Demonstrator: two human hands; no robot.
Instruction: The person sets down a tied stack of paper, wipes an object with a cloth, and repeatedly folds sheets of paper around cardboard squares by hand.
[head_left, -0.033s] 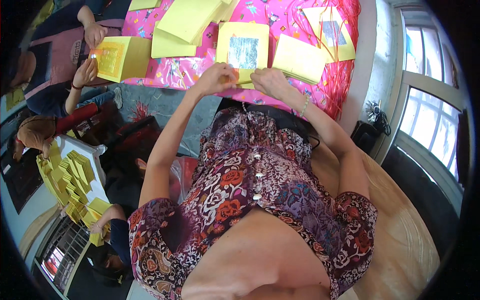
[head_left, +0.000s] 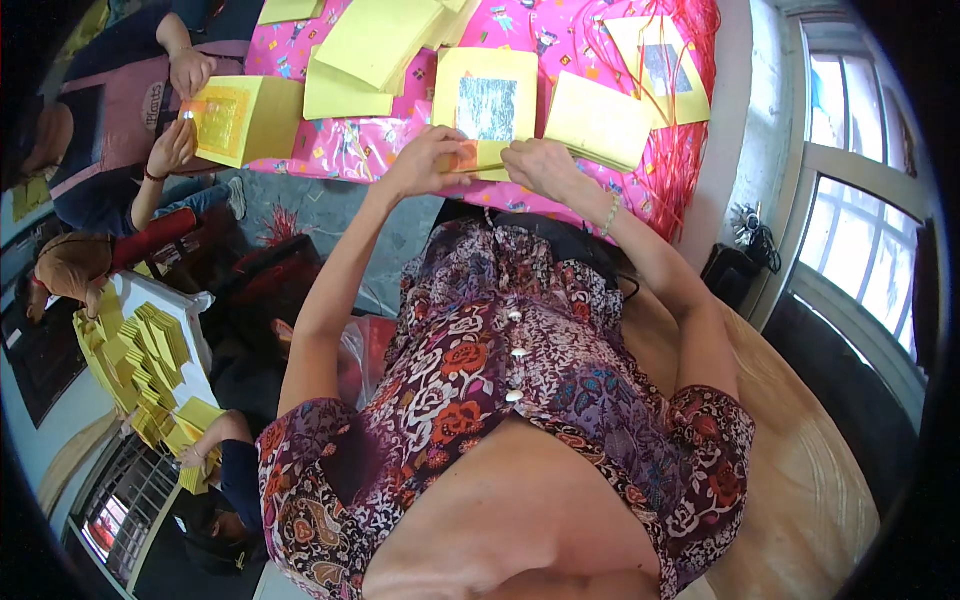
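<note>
A yellow paper sheet (head_left: 513, 80) with a silvery foil square (head_left: 488, 108) lies before me on the pink patterned table cover. Along its near edge, a strip is folded or turned up, with an orange patch showing beside my left fingers. My left hand (head_left: 432, 163) pinches that edge at its left end. At its right end, my right hand (head_left: 545, 168) grips the same edge with fingers closed; a beaded bracelet is on that wrist. The fingertips partly hide the strip. Right of the sheet, close to my right hand, lies a stack of yellow papers (head_left: 597, 120).
More yellow paper stacks (head_left: 375, 45) lie at the far left of the pink table cover (head_left: 350, 155). Red strings (head_left: 680, 170) hang over its right edge, near another foil-marked sheet (head_left: 640, 60). A co-worker's hands (head_left: 172, 148) hold a yellow paper piece (head_left: 245, 120). Another table (head_left: 200, 330) bears folded yellow papers.
Both hands stay at the near edge of the sheet. Slightly more of the orange patch and the strip shows between them now.
</note>
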